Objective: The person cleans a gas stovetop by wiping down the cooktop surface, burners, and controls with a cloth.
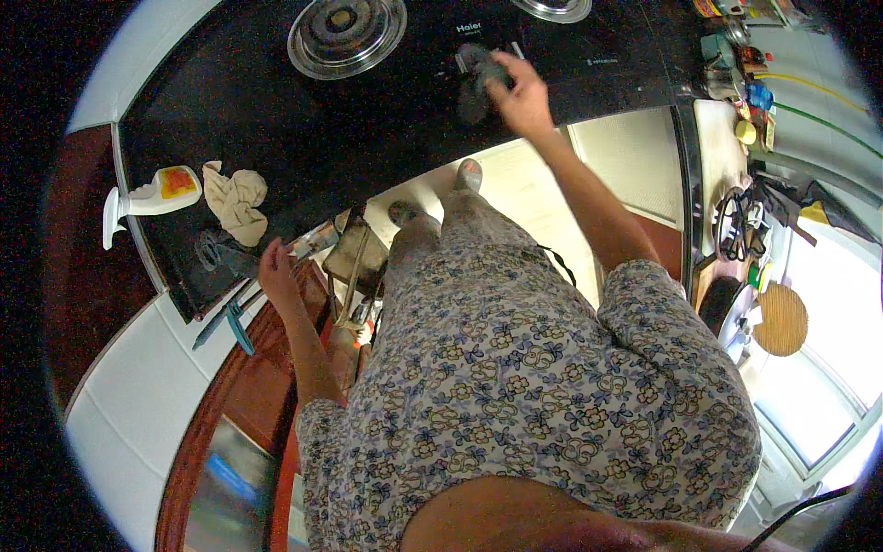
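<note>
My right hand grips a dark grey, motion-blurred scrubber or rag against the black Haier cooktop, near its front edge. What the pad is made of cannot be told through the blur. At the left, my left hand is raised by the counter edge, its fingers loosely bent with nothing visible in them. Close to it lie a crumpled beige cloth and a dark, see-through crumpled item, perhaps a plastic bag. Beyond the cloth, a white spray bottle with an orange label lies on its side.
Round metal burner pans sit in the cooktop. A small stool stands by my left leg. Blue-handled tools hang at the left. Along the right counter are jars, a cutting board, a dark rack and a round wooden board.
</note>
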`<state>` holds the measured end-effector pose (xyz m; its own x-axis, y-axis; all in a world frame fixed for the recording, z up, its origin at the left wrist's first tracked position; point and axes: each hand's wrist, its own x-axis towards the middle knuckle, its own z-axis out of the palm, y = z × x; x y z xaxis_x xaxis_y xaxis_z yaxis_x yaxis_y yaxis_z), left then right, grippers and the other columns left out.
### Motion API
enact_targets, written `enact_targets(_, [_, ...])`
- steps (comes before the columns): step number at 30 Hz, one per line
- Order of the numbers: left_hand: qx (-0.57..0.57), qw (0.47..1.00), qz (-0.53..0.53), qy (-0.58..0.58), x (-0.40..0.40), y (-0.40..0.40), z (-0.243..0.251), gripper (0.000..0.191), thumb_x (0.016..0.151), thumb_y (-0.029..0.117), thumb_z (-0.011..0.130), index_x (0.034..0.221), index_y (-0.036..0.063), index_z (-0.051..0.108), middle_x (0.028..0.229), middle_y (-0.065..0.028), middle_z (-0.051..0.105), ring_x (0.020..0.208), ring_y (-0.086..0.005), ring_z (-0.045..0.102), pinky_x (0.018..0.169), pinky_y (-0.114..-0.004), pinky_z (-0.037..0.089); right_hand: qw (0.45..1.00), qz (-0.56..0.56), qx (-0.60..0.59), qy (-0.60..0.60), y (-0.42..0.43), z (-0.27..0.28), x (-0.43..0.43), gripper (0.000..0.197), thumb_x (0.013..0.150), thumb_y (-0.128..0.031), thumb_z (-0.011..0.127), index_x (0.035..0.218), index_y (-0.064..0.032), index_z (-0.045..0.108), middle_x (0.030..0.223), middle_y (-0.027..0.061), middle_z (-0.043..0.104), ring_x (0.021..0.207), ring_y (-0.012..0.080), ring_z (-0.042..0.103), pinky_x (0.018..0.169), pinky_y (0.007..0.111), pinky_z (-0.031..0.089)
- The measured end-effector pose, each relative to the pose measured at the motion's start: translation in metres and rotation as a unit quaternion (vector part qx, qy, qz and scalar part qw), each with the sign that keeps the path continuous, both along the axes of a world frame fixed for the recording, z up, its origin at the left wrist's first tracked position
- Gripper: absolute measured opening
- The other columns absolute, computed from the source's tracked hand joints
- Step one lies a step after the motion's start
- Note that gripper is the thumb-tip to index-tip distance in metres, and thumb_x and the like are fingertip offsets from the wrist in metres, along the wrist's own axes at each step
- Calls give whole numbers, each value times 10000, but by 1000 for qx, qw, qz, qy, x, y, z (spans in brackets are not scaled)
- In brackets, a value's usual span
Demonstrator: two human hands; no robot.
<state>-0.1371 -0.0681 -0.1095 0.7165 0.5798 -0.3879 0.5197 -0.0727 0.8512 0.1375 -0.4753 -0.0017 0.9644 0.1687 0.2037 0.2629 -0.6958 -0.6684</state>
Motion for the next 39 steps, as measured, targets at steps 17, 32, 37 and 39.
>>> enact_targets(17, [2, 995, -101, -24, 19, -61, 47, 168, 814, 90, 596, 959, 5, 603, 940, -149, 627, 809, -280, 616, 726, -336, 512, 924, 102, -361, -75, 44, -46, 7, 554, 741, -142, 627, 1272, -139, 469, 1351, 106, 398, 1254, 373, 334, 952, 509, 380])
enact_targets(32, [-48, 990, -128, 40, 50, -51, 71, 304, 903, 155, 568, 1145, -30, 572, 876, -87, 666, 726, -86, 587, 621, -212, 455, 971, -235, -27, 24, -203, 28, 26, 379, 685, -95, 680, 1055, -63, 600, 1079, 119, 612, 1038, 279, 565, 933, 347, 425])
enact_targets(37, [-105, 989, -87, 50, 31, -52, 52, 309, 901, 185, 585, 1148, 0, 588, 947, -93, 663, 778, -118, 618, 674, -229, 489, 885, -333, -325, 4, -222, -49, 43, 556, 688, -278, 636, 1163, -61, 448, 1261, 152, 459, 1226, 359, 355, 991, 537, 293])
enact_targets(39, [-44, 992, -116, -24, 29, -53, 53, 306, 895, 188, 592, 1135, -2, 596, 956, -87, 661, 780, -118, 619, 684, -239, 491, 875, -366, -315, -36, -174, -63, 38, 553, 692, -247, 627, 1161, -34, 424, 1282, 206, 385, 1219, 396, 325, 956, 585, 297])
